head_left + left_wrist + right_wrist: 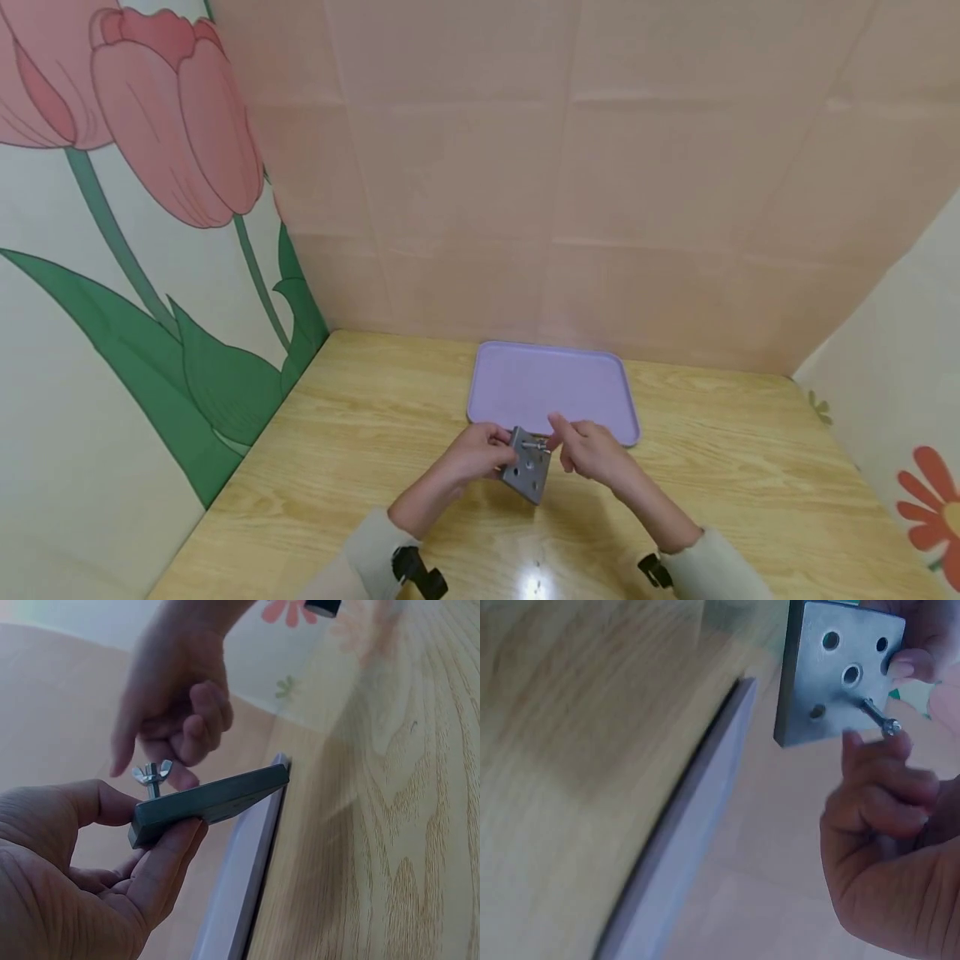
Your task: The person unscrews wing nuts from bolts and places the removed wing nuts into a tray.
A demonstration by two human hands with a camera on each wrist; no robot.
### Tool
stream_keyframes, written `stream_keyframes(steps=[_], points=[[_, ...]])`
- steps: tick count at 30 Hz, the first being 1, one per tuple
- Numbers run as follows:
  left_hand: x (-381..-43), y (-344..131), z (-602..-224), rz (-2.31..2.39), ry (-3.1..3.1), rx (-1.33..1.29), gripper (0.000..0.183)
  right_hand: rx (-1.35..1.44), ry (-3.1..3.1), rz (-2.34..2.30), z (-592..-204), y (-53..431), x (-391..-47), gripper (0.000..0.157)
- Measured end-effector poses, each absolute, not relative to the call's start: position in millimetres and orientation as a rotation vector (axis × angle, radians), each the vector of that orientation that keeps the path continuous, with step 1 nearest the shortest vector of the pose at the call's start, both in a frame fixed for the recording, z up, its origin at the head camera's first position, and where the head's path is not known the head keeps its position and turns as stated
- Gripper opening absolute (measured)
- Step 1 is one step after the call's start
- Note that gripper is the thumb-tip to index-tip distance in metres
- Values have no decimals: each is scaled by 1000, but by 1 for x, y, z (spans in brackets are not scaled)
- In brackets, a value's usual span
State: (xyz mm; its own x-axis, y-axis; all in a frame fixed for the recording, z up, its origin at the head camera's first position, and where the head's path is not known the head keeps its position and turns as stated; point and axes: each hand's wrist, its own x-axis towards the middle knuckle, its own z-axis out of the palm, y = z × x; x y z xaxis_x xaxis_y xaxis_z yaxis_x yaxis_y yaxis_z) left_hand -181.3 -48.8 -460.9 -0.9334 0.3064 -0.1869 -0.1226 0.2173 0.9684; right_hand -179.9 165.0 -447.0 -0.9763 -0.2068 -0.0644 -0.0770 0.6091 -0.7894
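Note:
My left hand holds a square grey metal plate by one edge, thumb on one face and fingers on the other. Several round holes show in the plate in the right wrist view. Near the gripped edge a bolt sticks out of the plate, and the left wrist view shows a wing nut on it. My right hand is beside the wing nut, with one finger extended and others bent. Its fingertips lie around the wing nut without a visible pinch; whether one touches it is unclear.
Behind the hands a purple tray lies on the wood-grain table. A peach-coloured backdrop rises at the table's far edge. A tulip-patterned panel borders the left, a flowered white one the right.

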Motion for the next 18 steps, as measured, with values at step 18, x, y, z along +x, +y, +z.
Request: stream_keyframes(steps=[18], points=[[-183,-48,-463,1767,2148,186,25,-254,2617,-1197,-447,163,-178,54]])
